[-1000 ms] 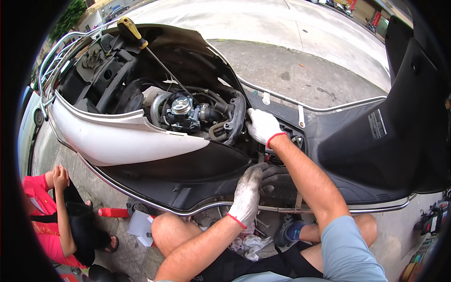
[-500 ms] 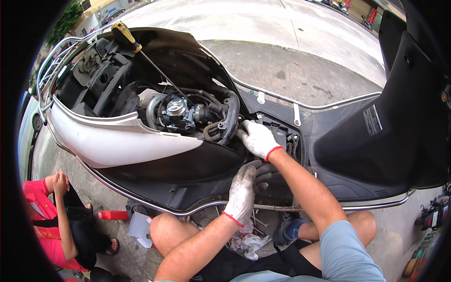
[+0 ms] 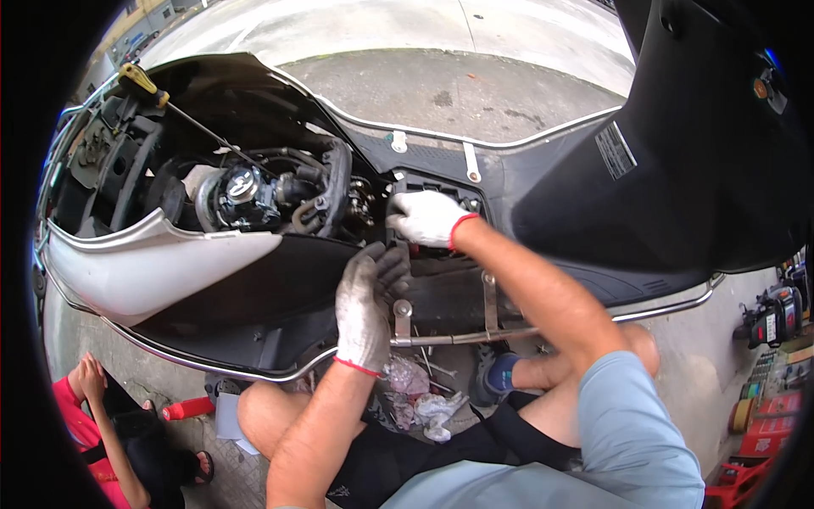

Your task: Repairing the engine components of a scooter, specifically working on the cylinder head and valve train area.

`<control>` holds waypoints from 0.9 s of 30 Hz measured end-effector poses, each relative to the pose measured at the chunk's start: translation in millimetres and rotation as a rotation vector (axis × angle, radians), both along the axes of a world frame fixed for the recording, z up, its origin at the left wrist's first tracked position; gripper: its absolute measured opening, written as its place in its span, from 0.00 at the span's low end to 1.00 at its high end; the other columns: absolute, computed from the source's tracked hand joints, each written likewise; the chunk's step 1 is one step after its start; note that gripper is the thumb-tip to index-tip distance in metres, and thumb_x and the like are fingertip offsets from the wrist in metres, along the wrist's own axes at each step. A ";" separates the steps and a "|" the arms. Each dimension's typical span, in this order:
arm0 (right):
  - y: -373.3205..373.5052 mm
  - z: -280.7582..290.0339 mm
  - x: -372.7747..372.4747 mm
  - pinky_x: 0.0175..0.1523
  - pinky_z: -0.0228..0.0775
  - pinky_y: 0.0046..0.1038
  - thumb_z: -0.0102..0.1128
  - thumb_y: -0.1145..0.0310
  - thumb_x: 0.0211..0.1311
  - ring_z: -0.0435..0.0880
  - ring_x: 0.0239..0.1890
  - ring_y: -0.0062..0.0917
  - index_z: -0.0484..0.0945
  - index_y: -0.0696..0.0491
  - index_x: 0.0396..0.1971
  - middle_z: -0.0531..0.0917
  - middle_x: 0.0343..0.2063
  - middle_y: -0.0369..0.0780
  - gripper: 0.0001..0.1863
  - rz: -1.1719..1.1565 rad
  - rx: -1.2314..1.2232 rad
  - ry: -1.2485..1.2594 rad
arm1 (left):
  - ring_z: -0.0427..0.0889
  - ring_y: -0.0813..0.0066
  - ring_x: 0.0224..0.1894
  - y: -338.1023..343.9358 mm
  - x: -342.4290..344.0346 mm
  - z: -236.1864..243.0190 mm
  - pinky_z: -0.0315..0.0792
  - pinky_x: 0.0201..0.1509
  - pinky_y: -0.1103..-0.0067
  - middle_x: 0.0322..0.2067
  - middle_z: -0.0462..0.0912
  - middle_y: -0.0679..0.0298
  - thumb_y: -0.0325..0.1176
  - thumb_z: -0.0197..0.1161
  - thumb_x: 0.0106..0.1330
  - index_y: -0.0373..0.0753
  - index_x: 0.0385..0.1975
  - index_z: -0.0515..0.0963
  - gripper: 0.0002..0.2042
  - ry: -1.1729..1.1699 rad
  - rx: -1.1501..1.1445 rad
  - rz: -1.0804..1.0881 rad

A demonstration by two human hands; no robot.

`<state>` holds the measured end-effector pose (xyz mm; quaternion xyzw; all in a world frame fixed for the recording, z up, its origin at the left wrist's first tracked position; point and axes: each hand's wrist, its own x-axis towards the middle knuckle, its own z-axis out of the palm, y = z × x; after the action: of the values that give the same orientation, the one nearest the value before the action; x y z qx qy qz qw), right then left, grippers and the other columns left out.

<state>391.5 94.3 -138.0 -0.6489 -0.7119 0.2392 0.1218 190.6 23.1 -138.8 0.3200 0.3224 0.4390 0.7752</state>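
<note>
A scooter lies across the view with its rear body cover (image 3: 127,267) and engine bay laid bare. Over the black battery compartment (image 3: 487,222) in the floorboard, my right hand (image 3: 428,220), in a white glove with red cuff, is closed with fingers curled down; whatever it grips is hidden. My left hand (image 3: 365,301), in a dirty matching glove, is held just in front of the compartment's near left side, fingers stretched and holding nothing. A carburetor (image 3: 243,193) sits in the bay. A yellow-and-black-handled screwdriver (image 3: 142,83) leans there, its shaft reaching down beside the carburetor.
A chrome side rail (image 3: 454,338) runs along the scooter's near edge. Crumpled rags (image 3: 434,411) and tools lie on the ground below. A person in red (image 3: 93,424) sits at lower left near a red bottle (image 3: 188,409). Toolboxes and a black case (image 3: 767,318) stand at right.
The view has shifted, moving the scooter left and up. My right hand has drawn away from the engine bay toward the battery compartment, uncovering metal parts. My left hand keeps roughly its place.
</note>
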 end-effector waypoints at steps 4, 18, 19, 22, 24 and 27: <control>-67.6 29.7 61.3 0.54 0.74 0.48 0.52 0.52 0.67 0.83 0.48 0.53 0.78 0.57 0.41 0.84 0.41 0.57 0.21 -0.022 -0.125 -0.282 | 0.82 0.73 0.46 1.7 0.2 10.4 0.77 0.49 0.79 0.51 0.81 0.55 0.45 0.54 0.77 0.33 0.62 0.67 0.23 0.022 0.009 0.006; -178.7 -35.3 107.9 0.53 0.78 0.44 0.55 0.59 0.63 0.85 0.47 0.48 0.75 0.63 0.49 0.86 0.41 0.55 0.23 -0.374 -0.265 -0.436 | 0.80 0.81 0.35 -6.9 3.5 0.1 0.75 0.38 0.84 0.40 0.84 0.61 0.36 0.50 0.77 0.33 0.59 0.73 0.17 0.396 0.254 -0.228; -179.0 -37.0 106.2 0.52 0.78 0.43 0.57 0.58 0.62 0.86 0.46 0.47 0.75 0.63 0.49 0.86 0.41 0.54 0.24 -0.389 -0.236 -0.445 | 0.79 0.83 0.34 -11.8 4.7 3.2 0.74 0.38 0.84 0.38 0.85 0.62 0.35 0.49 0.77 0.34 0.57 0.74 0.16 0.461 0.309 -0.262; -179.7 -39.5 103.3 0.52 0.79 0.42 0.63 0.60 0.59 0.86 0.48 0.47 0.72 0.64 0.51 0.85 0.45 0.54 0.27 -0.377 -0.231 -0.472 | 0.77 0.83 0.33 -22.6 11.8 0.2 0.73 0.41 0.82 0.35 0.84 0.64 0.32 0.50 0.76 0.35 0.53 0.78 0.14 0.654 0.506 -0.431; -179.9 -39.3 100.2 0.53 0.79 0.42 0.65 0.59 0.58 0.85 0.49 0.47 0.71 0.64 0.53 0.84 0.46 0.55 0.29 -0.372 -0.272 -0.469 | 0.78 0.80 0.35 -39.3 13.5 -4.0 0.74 0.44 0.80 0.35 0.83 0.64 0.33 0.51 0.76 0.35 0.50 0.79 0.13 0.602 0.486 -0.611; -180.2 -40.1 103.4 0.53 0.80 0.41 0.69 0.58 0.56 0.86 0.50 0.45 0.71 0.64 0.53 0.84 0.46 0.55 0.31 -0.357 -0.240 -0.507 | 0.81 0.74 0.41 -63.4 16.7 -12.8 0.76 0.50 0.76 0.39 0.84 0.61 0.34 0.54 0.75 0.35 0.50 0.79 0.13 0.759 0.716 -0.863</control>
<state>494.9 -85.9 -178.1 -0.8120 -0.5615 0.1269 -0.0966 207.3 -40.3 -151.5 0.7891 0.2504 0.0269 0.5603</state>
